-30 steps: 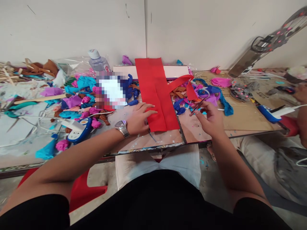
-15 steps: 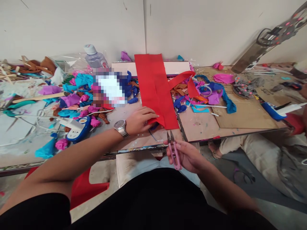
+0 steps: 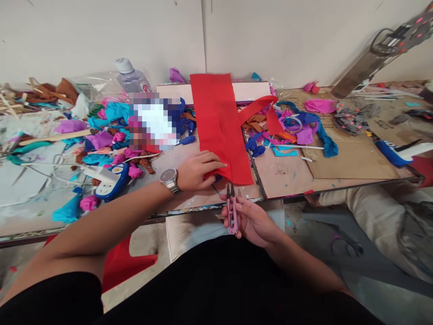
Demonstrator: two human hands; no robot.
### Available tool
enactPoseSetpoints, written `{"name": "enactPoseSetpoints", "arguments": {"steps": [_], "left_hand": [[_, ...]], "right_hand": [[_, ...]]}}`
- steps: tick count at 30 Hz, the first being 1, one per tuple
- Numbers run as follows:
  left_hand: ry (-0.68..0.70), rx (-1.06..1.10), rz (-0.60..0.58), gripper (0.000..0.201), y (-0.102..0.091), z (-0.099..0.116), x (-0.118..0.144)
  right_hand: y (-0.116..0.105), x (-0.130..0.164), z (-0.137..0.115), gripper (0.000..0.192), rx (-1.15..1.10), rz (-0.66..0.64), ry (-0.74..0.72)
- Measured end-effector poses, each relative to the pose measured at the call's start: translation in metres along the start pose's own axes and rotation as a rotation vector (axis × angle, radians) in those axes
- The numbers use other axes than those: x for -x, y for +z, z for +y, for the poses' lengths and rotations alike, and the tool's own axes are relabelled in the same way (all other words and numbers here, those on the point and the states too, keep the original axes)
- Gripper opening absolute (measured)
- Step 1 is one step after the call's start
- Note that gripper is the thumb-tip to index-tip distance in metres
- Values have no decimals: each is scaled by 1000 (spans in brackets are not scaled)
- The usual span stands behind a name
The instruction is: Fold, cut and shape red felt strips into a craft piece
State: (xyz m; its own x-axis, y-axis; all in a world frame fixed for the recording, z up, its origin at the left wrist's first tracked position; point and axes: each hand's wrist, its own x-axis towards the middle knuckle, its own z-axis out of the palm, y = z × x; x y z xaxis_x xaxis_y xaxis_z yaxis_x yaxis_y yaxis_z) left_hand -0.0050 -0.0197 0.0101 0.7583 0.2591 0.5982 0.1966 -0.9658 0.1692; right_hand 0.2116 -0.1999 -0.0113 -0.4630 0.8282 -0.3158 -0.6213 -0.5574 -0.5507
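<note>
A long piece of red fabric lies across the table, its near end at the front edge. My left hand, with a watch on the wrist, grips the near left edge of the fabric between thumb and fingers. In my right hand is a pair of pink thread snips, blades slightly apart and pointing up at the fabric's near edge. Whether the blade tips touch the fabric I cannot tell. A narrow red strip curves away from the fabric's right side.
Crumpled coloured cloth pieces cover the left of the table, with a blue-and-white power strip and a bottle. More scraps and cardboard lie to the right. Another person's leg shows at the right.
My right hand has brought the snips left and up to the fabric's near edge. My left hand keeps its grip on the fabric.
</note>
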Motion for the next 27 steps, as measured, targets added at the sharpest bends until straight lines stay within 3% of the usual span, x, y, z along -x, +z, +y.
{"name": "enactPoseSetpoints", "arguments": {"steps": [9,13,16,21,24,27], "left_hand": [[156,37,-55,29,-3,2,-3],[118,-2,17,27,-1,1,-1],[3,9,89,26,0,1,0],[-221,24,241,25,-3,4,-4],[-303,32,300,25,-8,6,-9],[-301,28,302,25,-12,5,-12]], "right_hand": [[3,-1,-3,39,-7,2,-34],[-1,-1,-2,40,37,16,-53],[-5,0,3,37,144,-12,-68],[-2,11,-4,31,667,-88,-352],[8,13,-24,34,1243,-127,-502],[18,-2,-48,42,1774,-165,-559]]}}
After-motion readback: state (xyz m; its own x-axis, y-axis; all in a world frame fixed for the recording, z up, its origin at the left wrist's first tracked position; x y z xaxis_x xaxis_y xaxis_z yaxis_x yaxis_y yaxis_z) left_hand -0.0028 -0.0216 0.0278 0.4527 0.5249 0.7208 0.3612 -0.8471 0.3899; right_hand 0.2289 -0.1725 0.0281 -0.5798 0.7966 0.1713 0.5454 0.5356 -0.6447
